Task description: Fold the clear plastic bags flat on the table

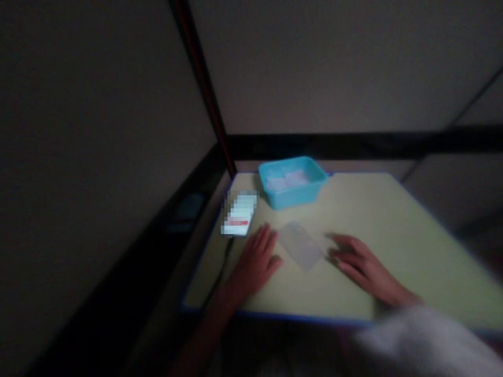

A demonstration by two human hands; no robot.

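Note:
A thin, pale, see-through sheet or pouch [302,246] lies flat on the table between my hands. My left hand [257,259] rests palm down just left of it, fingers stretched out, holding nothing. To the right of the sheet, my right hand [359,262] has its fingers apart and pointing left, with its fingertips near the sheet's right corner. Whether those fingertips touch the sheet is too blurred to tell. A turquoise basket [295,197] with pale flat items inside stands behind the sheet.
A lit phone [240,213] lies at the table's left side, a dark cable [222,272] running from it towards the front edge. The pale yellow table [408,251] has a blue rim. Walls rise behind and to the left.

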